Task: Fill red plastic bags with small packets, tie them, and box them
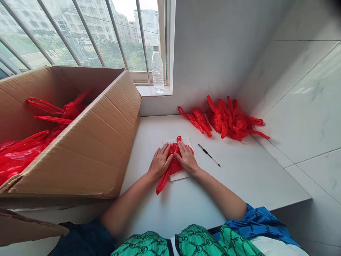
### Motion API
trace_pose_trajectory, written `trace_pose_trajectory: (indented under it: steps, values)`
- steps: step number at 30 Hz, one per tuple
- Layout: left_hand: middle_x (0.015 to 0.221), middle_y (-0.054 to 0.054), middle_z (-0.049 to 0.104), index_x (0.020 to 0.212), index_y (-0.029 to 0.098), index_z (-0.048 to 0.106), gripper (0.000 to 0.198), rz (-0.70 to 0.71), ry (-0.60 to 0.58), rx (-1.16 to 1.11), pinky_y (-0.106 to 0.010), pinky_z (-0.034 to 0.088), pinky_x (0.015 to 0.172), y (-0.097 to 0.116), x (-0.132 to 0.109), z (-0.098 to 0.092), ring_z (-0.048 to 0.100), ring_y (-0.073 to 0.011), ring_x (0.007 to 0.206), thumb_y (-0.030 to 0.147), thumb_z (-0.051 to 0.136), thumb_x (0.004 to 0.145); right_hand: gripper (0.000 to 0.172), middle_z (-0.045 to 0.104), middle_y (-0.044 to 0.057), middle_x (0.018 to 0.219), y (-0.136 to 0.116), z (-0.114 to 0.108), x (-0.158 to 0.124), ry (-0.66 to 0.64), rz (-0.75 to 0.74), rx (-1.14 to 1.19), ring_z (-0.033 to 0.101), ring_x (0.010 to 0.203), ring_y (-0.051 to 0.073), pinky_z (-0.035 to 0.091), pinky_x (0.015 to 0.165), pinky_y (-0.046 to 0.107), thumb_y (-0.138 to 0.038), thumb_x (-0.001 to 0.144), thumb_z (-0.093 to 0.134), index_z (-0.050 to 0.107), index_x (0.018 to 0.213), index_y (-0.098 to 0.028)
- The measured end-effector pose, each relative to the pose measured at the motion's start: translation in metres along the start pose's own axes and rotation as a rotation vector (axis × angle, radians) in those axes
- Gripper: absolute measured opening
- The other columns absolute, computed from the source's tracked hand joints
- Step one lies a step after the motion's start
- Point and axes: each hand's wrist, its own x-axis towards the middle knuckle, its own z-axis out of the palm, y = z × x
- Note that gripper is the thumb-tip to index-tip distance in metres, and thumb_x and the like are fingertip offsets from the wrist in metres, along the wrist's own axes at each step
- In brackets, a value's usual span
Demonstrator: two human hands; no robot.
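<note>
A red plastic bag [176, 166] lies on a sheet or pad of white paper [183, 175] on the white table. One end of the bag trails off the paper toward me. My left hand [160, 160] rests on the bag's left side with its fingers stretched out. On the right side, my right hand [188, 158] presses down flat, fingers extended. The thumbs come close together over the middle of the bag. Just right of the paper lies a black-and-clear pen [209, 155].
A large open cardboard box [106, 138] stands at the left, holding red plastic bags [29, 149]. Several knotted red bags [226, 119] are heaped against the back wall. On the sill of the barred window stands a clear bottle [157, 71]. A tiled wall [314, 106] borders the right side.
</note>
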Motion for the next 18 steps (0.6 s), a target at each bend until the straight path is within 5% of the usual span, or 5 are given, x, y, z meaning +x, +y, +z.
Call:
trace_pose_trajectory:
  steps: [5,9,12,15,18]
  values:
    - [0.14,-0.008,0.056,0.139,0.025,0.052,0.042,-0.045,0.192,-0.07,-0.043,0.042,0.109,0.02,-0.004,-0.025,0.052,-0.0244,0.129,0.041,0.039,0.103,0.055,0.056,0.012,0.144,0.015,-0.035,0.004,0.271,0.093,0.411,0.051,0.135,0.024,0.042,0.112,0.043,-0.054,0.103,0.031,0.052,0.141,-0.021]
    - [0.121,-0.009,0.065,0.124,0.023,0.063,0.038,-0.006,-0.029,0.165,-0.043,0.051,0.09,0.043,-0.008,-0.032,0.062,-0.0288,0.108,0.041,0.062,0.09,0.05,0.068,0.011,0.122,0.025,-0.053,0.003,0.29,0.121,0.53,0.064,0.114,0.024,0.049,0.101,0.042,-0.055,0.101,0.035,0.066,0.117,-0.02]
    - [0.107,-0.006,0.068,0.109,0.023,0.067,0.022,-0.026,-0.145,0.216,-0.034,0.052,0.073,0.065,-0.018,-0.046,0.065,-0.0246,0.094,0.027,0.06,0.089,0.047,0.07,0.01,0.114,0.027,-0.055,-0.005,0.244,0.126,0.539,0.067,0.104,0.023,0.051,0.097,0.04,-0.055,0.1,0.038,0.068,0.111,-0.02]
    - [0.096,-0.003,0.07,0.102,0.024,0.066,0.018,-0.017,-0.139,0.102,-0.028,0.049,0.067,0.091,-0.037,-0.085,0.066,-0.0195,0.084,0.021,0.057,0.087,0.046,0.071,0.008,0.111,0.03,-0.052,-0.016,0.183,0.124,0.505,0.068,0.102,0.024,0.051,0.094,0.04,-0.056,0.099,0.039,0.069,0.107,-0.022]
    - [0.092,-0.002,0.071,0.099,0.024,0.066,0.017,-0.01,-0.109,-0.102,-0.026,0.049,0.066,0.117,-0.062,-0.145,0.064,-0.0155,0.074,0.022,0.056,0.085,0.047,0.071,0.009,0.114,0.035,-0.048,-0.024,0.151,0.14,0.461,0.068,0.102,0.026,0.052,0.091,0.041,-0.059,0.098,0.039,0.069,0.107,-0.023]
